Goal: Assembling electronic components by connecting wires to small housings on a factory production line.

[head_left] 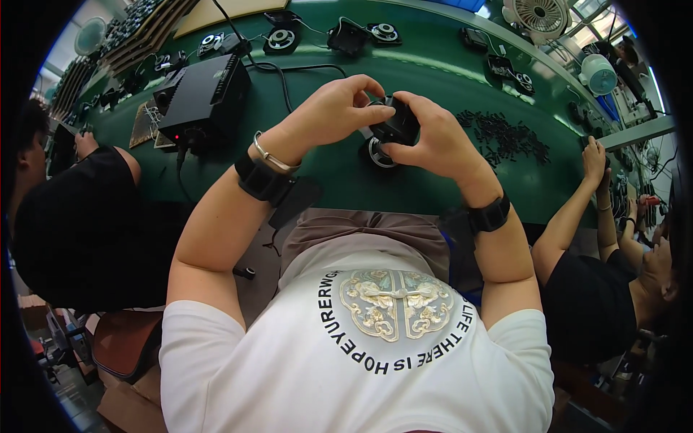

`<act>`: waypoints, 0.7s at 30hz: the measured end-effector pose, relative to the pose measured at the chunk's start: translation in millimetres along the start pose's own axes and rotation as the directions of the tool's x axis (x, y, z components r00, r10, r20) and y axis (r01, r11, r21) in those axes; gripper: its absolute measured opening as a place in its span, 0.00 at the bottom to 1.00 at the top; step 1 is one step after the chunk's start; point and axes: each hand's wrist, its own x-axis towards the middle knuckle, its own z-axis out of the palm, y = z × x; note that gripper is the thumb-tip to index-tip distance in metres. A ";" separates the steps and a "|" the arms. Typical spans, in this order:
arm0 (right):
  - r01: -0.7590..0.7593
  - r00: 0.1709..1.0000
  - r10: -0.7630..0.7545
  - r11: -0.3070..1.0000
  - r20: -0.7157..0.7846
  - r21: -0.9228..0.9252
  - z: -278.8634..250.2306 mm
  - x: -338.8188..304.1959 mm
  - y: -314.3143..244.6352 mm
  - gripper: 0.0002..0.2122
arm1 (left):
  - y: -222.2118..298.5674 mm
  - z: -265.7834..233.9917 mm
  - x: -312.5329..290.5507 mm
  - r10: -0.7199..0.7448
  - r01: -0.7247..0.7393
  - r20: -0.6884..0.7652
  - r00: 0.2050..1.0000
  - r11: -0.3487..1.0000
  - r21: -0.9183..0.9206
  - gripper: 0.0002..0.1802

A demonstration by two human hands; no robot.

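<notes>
Over the green table (325, 169), both my hands are closed on a small black plastic housing (399, 128). My left hand (338, 108) grips its upper left side, fingertips at the top edge. Around the right side wraps my right hand (435, 137), its thumb low on the near face. Just below the housing shows a round speaker (380, 153) with a silver ring. Whether that speaker is joined to the housing or lies on the table, I cannot tell. The fingers partly cover the housing.
Left of my hands stands a black box (206, 101) with a red light and cables. Small black pieces (503, 136) lie heaped on the right. Along the back are speakers (281, 39) and an open black housing (348, 36). People sit on both sides, one with a hand (594, 160) at the table.
</notes>
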 end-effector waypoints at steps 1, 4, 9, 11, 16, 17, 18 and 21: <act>-0.021 1.000 0.020 1.000 -0.013 -0.008 0.7 -0.2 -2.1 0.36 | 4.7 -3.1 5.0 0.057 -0.061 0.028 0.998 0.979 0.193 0.15; -0.057 0.997 0.056 0.998 -0.049 -0.027 3.0 1.6 -8.1 0.36 | 7.7 -9.8 13.6 0.153 -0.190 0.112 0.982 0.815 0.547 0.14; -0.075 0.993 0.061 0.986 -0.101 -0.146 27.7 -16.4 -5.9 0.34 | 0.6 -12.4 12.8 0.255 -0.266 0.079 0.964 0.901 0.342 0.15; -0.065 0.983 0.024 0.973 -0.182 -0.223 40.6 -27.2 2.1 0.34 | 6.7 -16.0 12.2 0.058 -0.061 0.125 0.990 0.998 0.019 0.15; -0.131 0.961 0.071 0.968 -0.266 -0.215 50.5 -42.2 0.4 0.33 | -24.1 -6.9 8.9 0.058 0.076 0.237 0.970 0.850 -0.521 0.15; -0.140 0.959 0.080 0.967 -0.271 -0.211 51.2 -44.2 -0.9 0.33 | -20.7 2.9 3.3 0.064 0.099 0.226 0.972 0.763 -0.639 0.16; -0.149 0.957 0.089 0.967 -0.276 -0.206 51.8 -46.1 -2.0 0.33 | -17.2 12.6 -2.4 0.067 0.118 0.215 0.974 0.659 -0.743 0.18; -0.157 0.956 0.101 0.970 -0.277 -0.187 50.4 -48.0 -4.4 0.33 | -31.8 19.2 1.0 0.101 0.044 0.179 0.979 0.748 -0.663 0.18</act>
